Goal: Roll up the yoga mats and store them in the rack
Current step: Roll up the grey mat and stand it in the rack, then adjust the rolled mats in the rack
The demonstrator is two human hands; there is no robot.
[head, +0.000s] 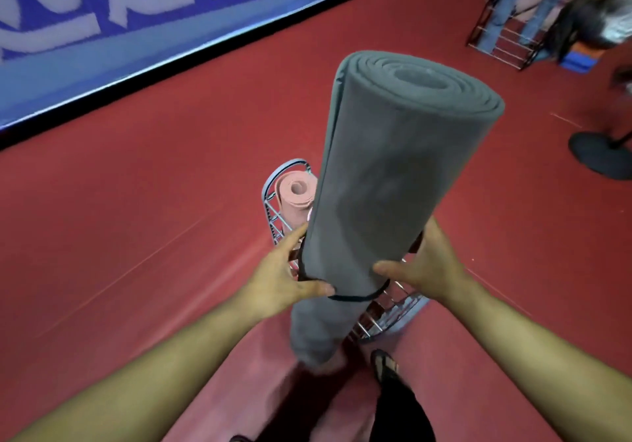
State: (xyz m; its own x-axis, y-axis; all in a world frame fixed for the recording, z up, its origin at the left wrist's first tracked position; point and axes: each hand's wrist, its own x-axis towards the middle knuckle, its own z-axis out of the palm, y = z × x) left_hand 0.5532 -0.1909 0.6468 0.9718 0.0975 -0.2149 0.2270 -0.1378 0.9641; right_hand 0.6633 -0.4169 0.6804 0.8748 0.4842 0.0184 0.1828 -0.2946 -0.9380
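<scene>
Both forearms are bare to the lower frame edge; no sleeve, watch, band or glove is visible on either. The left hand [278,279] and the right hand [422,263] carry no rings that can be made out. A dark thong-style sandal with black straps [384,366] is worn on one foot. A black fabric garment leg [398,411] covers the limb above that foot. A second dark shape at the bottom edge is too cropped to identify.

My one view sits on the head, facing forward and down, close above the grey mat [393,175], red floor [136,219] stretching far.
</scene>
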